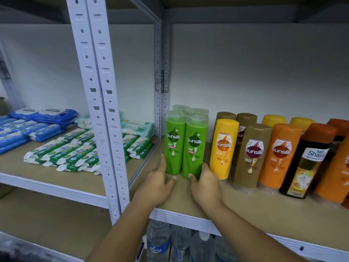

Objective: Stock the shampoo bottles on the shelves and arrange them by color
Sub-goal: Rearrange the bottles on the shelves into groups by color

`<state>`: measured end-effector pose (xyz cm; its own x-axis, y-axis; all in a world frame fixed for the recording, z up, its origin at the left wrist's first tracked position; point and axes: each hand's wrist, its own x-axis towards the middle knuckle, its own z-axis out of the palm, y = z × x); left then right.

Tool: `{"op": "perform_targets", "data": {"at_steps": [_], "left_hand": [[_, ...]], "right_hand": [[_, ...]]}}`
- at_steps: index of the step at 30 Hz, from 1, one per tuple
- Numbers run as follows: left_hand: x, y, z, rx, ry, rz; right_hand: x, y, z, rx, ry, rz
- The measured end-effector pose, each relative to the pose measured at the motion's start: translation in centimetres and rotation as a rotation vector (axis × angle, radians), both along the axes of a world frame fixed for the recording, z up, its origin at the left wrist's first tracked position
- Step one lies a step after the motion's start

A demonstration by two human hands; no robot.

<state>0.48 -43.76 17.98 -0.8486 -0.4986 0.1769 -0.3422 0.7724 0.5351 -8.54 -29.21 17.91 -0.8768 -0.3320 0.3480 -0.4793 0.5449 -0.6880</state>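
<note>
**Squaring up the green block**

The left grip [156,183] lies open against the outer left flank of the front-left green bottle [174,146], forefinger straight up its side and thumb low by its foot. The right grip [205,185] mirrors it on the outer right flank of the front-right green bottle [194,150], fingers along the side and thumb at the base in front. Neither closes round anything — together they bracket the pair.

Directly behind these two stand two rear green bottles [181,108], of which mostly the pale caps show. All four are upright and packed close on the shelf board [245,203].

The step in hand looks like tidying this group into one square block. To do it well, I would keep the pressure low, near the bases: bottles this tall and narrow would likely tip if pushed high. Both sides should press evenly so the front two slide back together without twisting, labels facing out.

Just right of the green bottles stands a yellow bottle [223,148], near the right knuckles, so that hand wants care when it draws away. Farther right come a brown bottle [252,156], an orange bottle [279,156] and a dark bottle with a rust cap [306,163] — the colour order already reads clearly. Left of the green bottles, past a white upright [100,110], lie wipe packs [75,154]; below them stand water bottles [158,241].
</note>
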Motion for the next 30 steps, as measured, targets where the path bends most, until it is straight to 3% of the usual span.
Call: {"op": "perform_targets", "data": {"at_steps": [11,19,30], "left_hand": [[1.0,0.9,0.6,-0.047,0.070,-0.078],[1.2,1.4,1.0,-0.076,-0.012,-0.075],[1.2,1.2,1.0,-0.141,-0.063,-0.078]], "right_hand": [[0.3,-0.5,0.2,-0.094,-0.023,-0.010],[0.4,-0.5,0.3,-0.126,-0.035,-0.002],[0.1,-0.2,0.1,-0.029,-0.041,0.008]]}}
